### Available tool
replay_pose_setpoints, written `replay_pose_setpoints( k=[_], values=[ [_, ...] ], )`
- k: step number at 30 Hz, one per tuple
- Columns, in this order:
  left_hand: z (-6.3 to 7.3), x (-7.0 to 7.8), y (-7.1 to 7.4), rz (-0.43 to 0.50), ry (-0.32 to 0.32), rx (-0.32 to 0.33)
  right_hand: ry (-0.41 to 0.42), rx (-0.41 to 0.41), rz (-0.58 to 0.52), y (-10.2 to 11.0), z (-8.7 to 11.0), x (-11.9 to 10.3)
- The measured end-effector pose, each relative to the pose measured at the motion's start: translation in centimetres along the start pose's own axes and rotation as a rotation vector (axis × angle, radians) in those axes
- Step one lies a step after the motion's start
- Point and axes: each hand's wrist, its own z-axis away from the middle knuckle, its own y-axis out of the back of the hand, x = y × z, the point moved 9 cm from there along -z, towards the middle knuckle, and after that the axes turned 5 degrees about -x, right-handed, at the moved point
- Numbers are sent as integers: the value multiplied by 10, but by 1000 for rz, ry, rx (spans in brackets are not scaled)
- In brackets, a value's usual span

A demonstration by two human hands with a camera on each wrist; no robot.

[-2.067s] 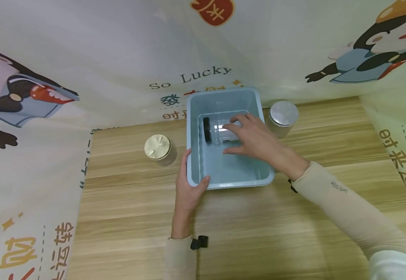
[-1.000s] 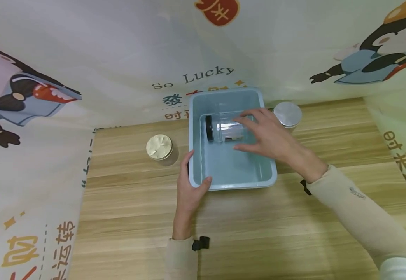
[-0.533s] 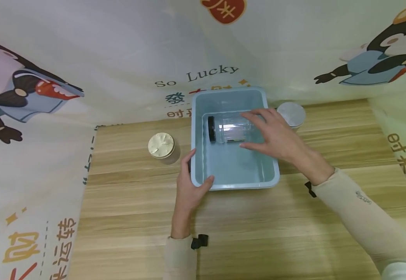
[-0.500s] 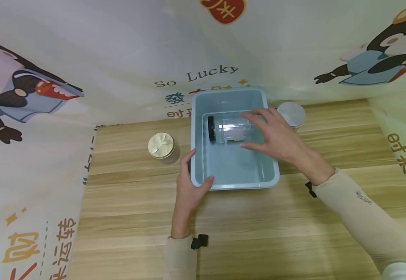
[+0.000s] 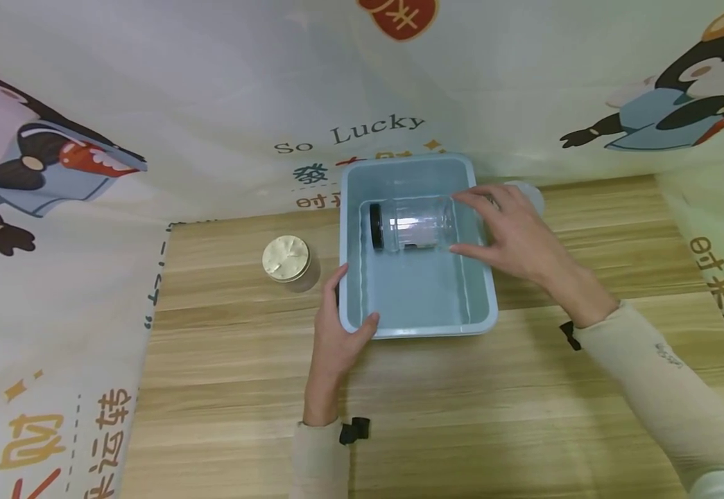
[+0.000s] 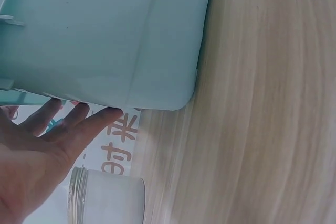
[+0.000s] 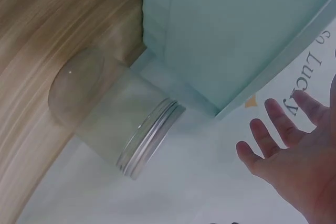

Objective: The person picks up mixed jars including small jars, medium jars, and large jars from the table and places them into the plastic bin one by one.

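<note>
A person's right hand (image 5: pixel 518 232) hangs over the right rim of a blue bin (image 5: pixel 418 331), thumb and fingers parted widely at the base end of a clear jar (image 5: pixel 413 223) lying on its side in the bin's far half, black lid (image 5: pixel 376 226) to the left; whether the fingertips touch the jar cannot be told. The left hand (image 5: pixel 335 338) holds the bin's near left corner, its thumb at the rim and fingers along the outer wall, though the left wrist view leaves the thumb out. The jar's clear base blurs into the blue behind it, and a small dark mark on its lower side is too indistinct to read. A silver-lidded jar (image 5: pixel 533 194) stands on the worktop (image 5: pixel 431 416) just right of the bin, mostly hidden by the right hand; the gold-lidded jar (image 5: pixel 286 260) at left is cut off at the bottom of the left wrist view. Compared with half a second earlier, the right hand sits farther right, covering more of the silver-lidded jar and less of the clear one, which lies as before.
</note>
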Motion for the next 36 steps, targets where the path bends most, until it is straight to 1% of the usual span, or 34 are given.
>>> replay_pose_setpoints(
  k=[5, 11, 17, 23, 26, 30, 33, 36],
  values=[
    [0, 1, 0, -36, -6, 2, -5, 22, 13, 4, 1, 7],
    [-2, 2, -1, -63, -21, -7, -2, 38, 1, 8, 2, 12],
    [-1, -2, -1, -46, 7, -2, 14, 51, 0, 12, 2, 13],
    [0, -3, -1, -31, 46, -4, 11, 53, -13, 13, 7, 20],
    [0, -3, -1, -28, 59, 0, -1, 57, -36, 14, 11, 26],
    [0, -3, -1, -31, 66, 5, -46, 64, -67, 19, 17, 37],
    [1, -3, -1, -40, 71, 8, -73, 69, -75, 22, 21, 43],
    [1, -3, -1, -45, 65, 15, -81, 68, -70, 22, 23, 46]
  ],
)
